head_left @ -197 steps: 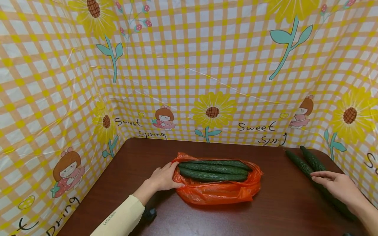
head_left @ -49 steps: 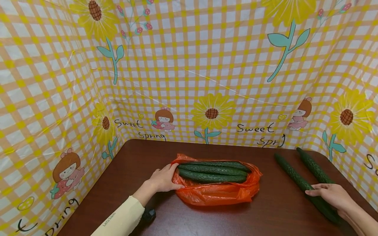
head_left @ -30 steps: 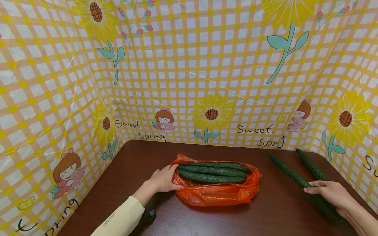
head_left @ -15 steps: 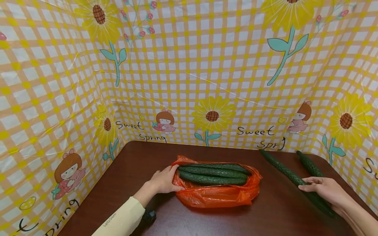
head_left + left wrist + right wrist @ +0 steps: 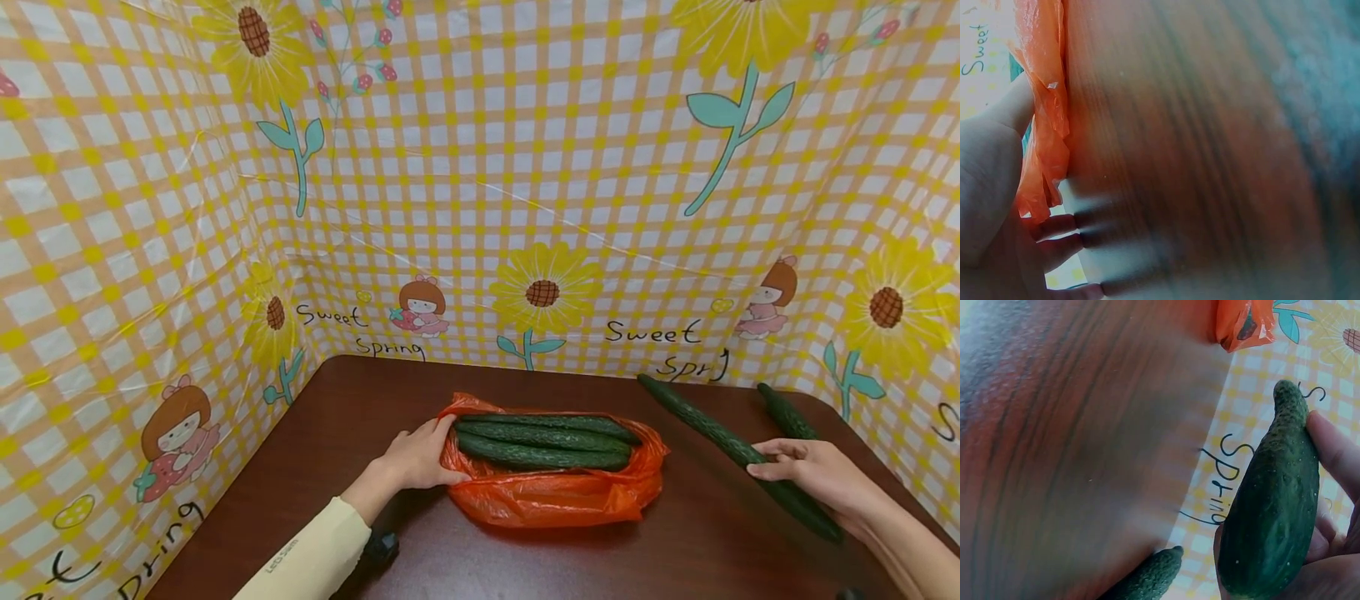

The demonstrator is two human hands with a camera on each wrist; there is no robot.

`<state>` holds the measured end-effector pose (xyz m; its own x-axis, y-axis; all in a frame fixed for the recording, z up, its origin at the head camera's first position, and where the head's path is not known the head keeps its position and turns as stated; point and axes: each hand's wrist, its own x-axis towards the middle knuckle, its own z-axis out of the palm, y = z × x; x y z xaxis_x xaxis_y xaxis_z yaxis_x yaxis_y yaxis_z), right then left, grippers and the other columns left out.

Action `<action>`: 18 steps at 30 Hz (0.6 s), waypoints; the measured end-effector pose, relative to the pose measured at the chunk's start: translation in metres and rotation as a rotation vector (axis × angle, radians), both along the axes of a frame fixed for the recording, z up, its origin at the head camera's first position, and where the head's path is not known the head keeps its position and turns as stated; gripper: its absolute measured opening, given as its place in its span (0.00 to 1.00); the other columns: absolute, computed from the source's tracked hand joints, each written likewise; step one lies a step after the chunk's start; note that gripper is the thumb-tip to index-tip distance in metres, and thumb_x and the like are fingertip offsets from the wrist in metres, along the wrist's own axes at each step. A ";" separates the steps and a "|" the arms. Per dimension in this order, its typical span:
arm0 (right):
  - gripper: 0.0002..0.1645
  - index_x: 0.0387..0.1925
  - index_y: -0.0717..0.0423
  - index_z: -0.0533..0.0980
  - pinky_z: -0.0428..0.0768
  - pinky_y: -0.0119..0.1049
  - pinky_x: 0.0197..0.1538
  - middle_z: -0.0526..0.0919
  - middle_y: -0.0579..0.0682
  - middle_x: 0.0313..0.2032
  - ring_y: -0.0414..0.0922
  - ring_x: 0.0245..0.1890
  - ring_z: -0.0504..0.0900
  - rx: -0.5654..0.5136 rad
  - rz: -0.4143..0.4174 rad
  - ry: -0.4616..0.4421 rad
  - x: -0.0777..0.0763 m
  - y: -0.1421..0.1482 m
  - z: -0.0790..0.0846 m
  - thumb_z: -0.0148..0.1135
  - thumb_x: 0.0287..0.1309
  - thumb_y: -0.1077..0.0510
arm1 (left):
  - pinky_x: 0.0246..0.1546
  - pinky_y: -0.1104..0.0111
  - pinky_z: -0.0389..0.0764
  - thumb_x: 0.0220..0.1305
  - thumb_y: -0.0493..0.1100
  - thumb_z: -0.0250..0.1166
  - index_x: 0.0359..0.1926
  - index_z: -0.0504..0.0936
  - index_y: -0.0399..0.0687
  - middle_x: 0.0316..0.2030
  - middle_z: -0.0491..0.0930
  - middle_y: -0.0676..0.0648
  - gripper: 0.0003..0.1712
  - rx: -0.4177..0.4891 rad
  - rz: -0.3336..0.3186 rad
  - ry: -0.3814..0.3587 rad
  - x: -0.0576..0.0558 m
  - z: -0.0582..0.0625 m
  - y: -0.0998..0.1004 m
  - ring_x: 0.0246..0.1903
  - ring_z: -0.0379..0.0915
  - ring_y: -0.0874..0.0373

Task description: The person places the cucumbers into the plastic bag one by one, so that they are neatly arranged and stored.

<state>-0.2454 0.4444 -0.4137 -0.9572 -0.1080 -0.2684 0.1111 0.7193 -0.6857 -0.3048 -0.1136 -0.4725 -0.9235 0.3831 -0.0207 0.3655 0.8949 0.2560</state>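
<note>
At the table's centre lies an orange plastic bag (image 5: 547, 500), its mouth spread around several dark green cucumbers (image 5: 543, 437). My left hand (image 5: 415, 457) grips the bag's left rim; in the left wrist view the thumb and fingers lie around the crumpled plastic (image 5: 1047, 119). To the right of the bag, my right hand (image 5: 813, 475) holds a long cucumber (image 5: 701, 423), thumb on one side and fingers on the other. The right wrist view shows this cucumber (image 5: 1272, 512) end-on, apart from the table. A second cucumber (image 5: 785, 412) lies behind the right hand, partly hidden by it.
The dark brown table (image 5: 315, 475) is walled at the back and sides by a yellow checked cloth (image 5: 450, 208) with sunflowers. A small black object (image 5: 381, 547) sits beside the left sleeve, partly hidden.
My right hand has taken hold of one of the two cucumbers at the right and brought it leftward, towards the bag. The left hand and the bag stay put.
</note>
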 end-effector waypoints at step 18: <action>0.37 0.68 0.70 0.66 0.74 0.62 0.58 0.53 0.79 0.72 0.79 0.70 0.52 -0.072 0.148 0.036 -0.014 -0.030 0.012 0.60 0.70 0.47 | 0.65 0.39 0.64 0.53 0.72 0.70 0.78 0.55 0.50 0.71 0.66 0.41 0.61 0.008 0.005 -0.004 0.001 0.002 0.001 0.71 0.63 0.45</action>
